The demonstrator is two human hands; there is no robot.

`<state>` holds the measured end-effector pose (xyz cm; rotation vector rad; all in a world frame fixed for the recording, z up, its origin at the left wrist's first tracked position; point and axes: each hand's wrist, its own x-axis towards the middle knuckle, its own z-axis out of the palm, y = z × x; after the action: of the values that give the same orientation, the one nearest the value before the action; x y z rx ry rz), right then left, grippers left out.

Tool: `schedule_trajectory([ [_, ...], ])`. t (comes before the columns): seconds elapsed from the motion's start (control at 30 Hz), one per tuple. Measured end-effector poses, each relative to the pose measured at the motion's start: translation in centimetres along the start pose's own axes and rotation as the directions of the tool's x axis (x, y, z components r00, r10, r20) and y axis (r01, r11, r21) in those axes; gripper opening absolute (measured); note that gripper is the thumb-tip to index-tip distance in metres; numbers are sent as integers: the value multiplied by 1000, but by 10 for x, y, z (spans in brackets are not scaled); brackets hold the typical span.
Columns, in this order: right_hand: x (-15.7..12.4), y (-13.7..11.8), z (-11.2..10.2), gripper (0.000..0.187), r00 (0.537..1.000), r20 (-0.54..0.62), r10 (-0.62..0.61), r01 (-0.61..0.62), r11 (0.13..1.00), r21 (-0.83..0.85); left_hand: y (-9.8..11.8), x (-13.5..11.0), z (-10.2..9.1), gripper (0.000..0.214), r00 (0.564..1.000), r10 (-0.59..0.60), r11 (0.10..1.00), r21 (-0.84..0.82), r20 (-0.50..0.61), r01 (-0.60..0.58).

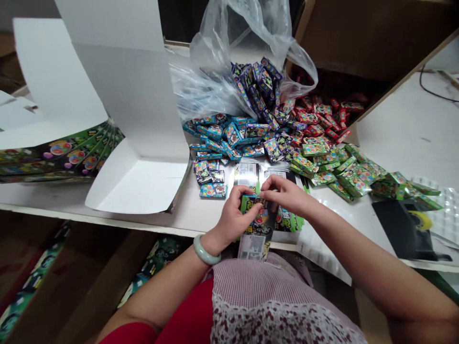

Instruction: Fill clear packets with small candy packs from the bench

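My left hand, wearing a pale jade bangle, and my right hand both pinch the top edge of a green and black printed candy packet strip above the white table. The strip hangs down towards my lap, and a barcode panel shows at its lower end. Beside my left hand lie several small blue packets. Similar printed sheets lie flat beyond my hands, partly hidden by my fingers.
Heaps of blue, red and green packets cover the table beyond my hands. Dark packets spill from a plastic bag. An open white-lined carton stands left. A black object with yellow tape sits right.
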<state>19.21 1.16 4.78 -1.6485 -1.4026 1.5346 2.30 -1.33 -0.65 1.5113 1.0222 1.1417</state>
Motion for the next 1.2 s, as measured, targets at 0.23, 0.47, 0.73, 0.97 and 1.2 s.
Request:
schedule_trajectory([
  [0.23, 2, 0, -8, 9, 886, 431, 172, -296, 925, 239, 21, -6, -24, 25, 935, -114, 981, -113, 337, 161],
  [0.47, -17, -27, -4, 41, 860, 509, -39, -52, 985, 163, 84, -3, -55, 21, 893, 205, 957, 107, 400, -268],
  [0.73, -3, -9, 9, 29, 930, 184, -319, 343, 932, -117, 90, 13, -189, 31, 884, 467, 660, 662, 11, -357],
  [0.97, 7, 10, 60, 10, 845, 413, -341, 474, 835, -279, -30, 41, -227, 32, 969, 201, 487, 843, 146, -229],
  [1.2, 5, 13, 62, 12, 825, 478, -301, 485, 811, -327, -74, 30, -227, 42, 971, 8, 548, 811, 238, -203],
])
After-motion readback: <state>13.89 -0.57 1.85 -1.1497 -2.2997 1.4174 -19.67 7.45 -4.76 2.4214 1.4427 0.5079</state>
